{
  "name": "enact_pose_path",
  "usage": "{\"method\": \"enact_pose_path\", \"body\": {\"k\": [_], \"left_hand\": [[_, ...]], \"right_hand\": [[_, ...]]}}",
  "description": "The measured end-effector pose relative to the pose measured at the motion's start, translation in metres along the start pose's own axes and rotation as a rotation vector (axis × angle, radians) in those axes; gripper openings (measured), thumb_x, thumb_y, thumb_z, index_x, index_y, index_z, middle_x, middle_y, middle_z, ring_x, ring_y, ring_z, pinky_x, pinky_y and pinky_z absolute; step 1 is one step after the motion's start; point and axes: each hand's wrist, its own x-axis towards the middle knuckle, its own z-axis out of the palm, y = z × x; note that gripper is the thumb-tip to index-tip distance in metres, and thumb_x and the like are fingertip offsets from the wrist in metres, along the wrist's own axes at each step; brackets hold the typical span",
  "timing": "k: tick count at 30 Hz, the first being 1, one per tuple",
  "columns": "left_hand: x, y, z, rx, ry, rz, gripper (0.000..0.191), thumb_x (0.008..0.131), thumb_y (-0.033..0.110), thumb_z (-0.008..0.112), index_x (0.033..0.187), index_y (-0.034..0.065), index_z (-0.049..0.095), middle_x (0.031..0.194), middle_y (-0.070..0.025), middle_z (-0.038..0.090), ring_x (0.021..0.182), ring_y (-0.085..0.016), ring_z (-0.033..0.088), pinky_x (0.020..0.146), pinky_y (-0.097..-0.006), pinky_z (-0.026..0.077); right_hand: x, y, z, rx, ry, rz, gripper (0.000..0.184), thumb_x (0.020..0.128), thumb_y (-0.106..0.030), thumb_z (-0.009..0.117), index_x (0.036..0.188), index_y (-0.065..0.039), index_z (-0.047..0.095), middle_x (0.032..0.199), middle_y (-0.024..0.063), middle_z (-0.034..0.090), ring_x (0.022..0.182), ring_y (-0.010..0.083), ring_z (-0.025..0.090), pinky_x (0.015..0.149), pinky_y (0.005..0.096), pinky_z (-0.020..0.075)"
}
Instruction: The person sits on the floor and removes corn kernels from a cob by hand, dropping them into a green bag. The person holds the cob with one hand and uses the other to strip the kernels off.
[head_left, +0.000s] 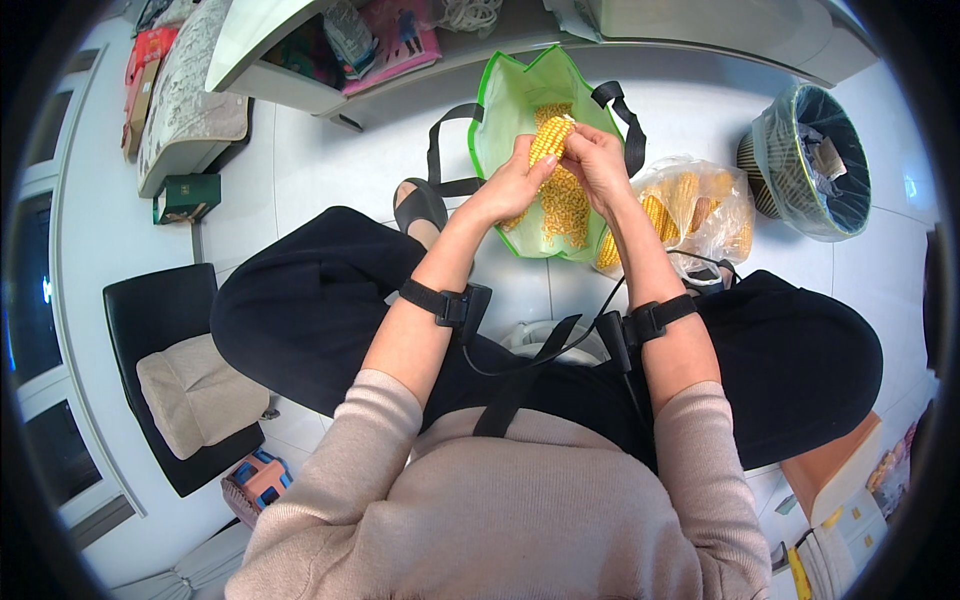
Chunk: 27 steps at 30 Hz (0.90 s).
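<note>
An ear of dried yellow corn (550, 139) is held above a green-edged shopping bag (500, 112), which stands wide on the floor with its black handles to the sides. My left hand (517, 180) grips the ear from the left, thumb across its lower part. My right hand (595, 161) has its fingers on the ear's upper right end. Loose corn kernels (564, 206) lie inside the bag beneath both hands. Just right of it, a clear plastic bag (720, 225) contains several more ears of corn (658, 217).
A lined waste bin (817, 202) stands at the right. Beyond the bag runs a white cabinet (300, 101) with an open shelf. A black chair (142, 300) bearing a beige cushion (202, 394) is at the left. My sandalled foot (420, 210) is beside the bag; a cable (540, 365) joins my forearm straps.
</note>
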Motion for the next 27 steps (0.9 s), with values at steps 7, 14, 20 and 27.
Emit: {"method": "enact_pose_path", "body": {"k": [7, 14, 20, 27], "left_hand": [[-0.003, 0.004, 0.003, 0.034, 0.014, 0.027, 0.048, 0.095, 0.035, 0.041, 0.124, 0.0009, 0.026, 0.111, -0.0271, 0.053, 0.108, -0.034, 0.054, 0.092, -0.0377, 0.039], [-0.002, 0.006, 0.000, -0.015, 0.003, 0.000, 0.048, 0.095, 0.036, 0.040, 0.125, 0.0008, 0.025, 0.112, -0.0260, 0.053, 0.106, -0.033, 0.054, 0.091, -0.0373, 0.040], [0.000, 0.005, 0.002, -0.134, 0.014, -0.022, 0.047, 0.097, 0.037, 0.036, 0.125, 0.0011, 0.027, 0.110, -0.0221, 0.053, 0.104, -0.027, 0.053, 0.090, -0.0355, 0.040], [0.000, 0.002, 0.004, -0.119, 0.033, -0.008, 0.045, 0.098, 0.037, 0.034, 0.124, 0.0012, 0.028, 0.113, -0.0239, 0.052, 0.111, -0.029, 0.050, 0.093, -0.0357, 0.038]], "right_hand": [[0.007, 0.006, -0.005, -0.076, 0.015, -0.015, 0.016, 0.080, -0.003, 0.052, 0.091, 0.004, 0.060, 0.081, 0.0043, 0.060, 0.068, 0.0091, 0.057, 0.063, 0.0212, 0.0471], [0.006, 0.003, -0.008, -0.026, -0.024, -0.013, 0.028, 0.084, -0.004, 0.050, 0.110, 0.007, 0.055, 0.097, 0.0089, 0.062, 0.082, 0.0123, 0.061, 0.073, 0.0224, 0.0506], [0.001, -0.001, 0.001, -0.109, -0.022, -0.075, 0.037, 0.077, -0.005, 0.057, 0.112, 0.008, 0.055, 0.097, 0.0088, 0.063, 0.086, 0.0123, 0.060, 0.076, 0.0223, 0.0460], [0.002, 0.000, 0.001, -0.146, -0.010, -0.059, 0.035, 0.075, -0.003, 0.057, 0.108, 0.009, 0.055, 0.096, 0.0100, 0.064, 0.086, 0.0128, 0.061, 0.077, 0.0223, 0.0456]]}}
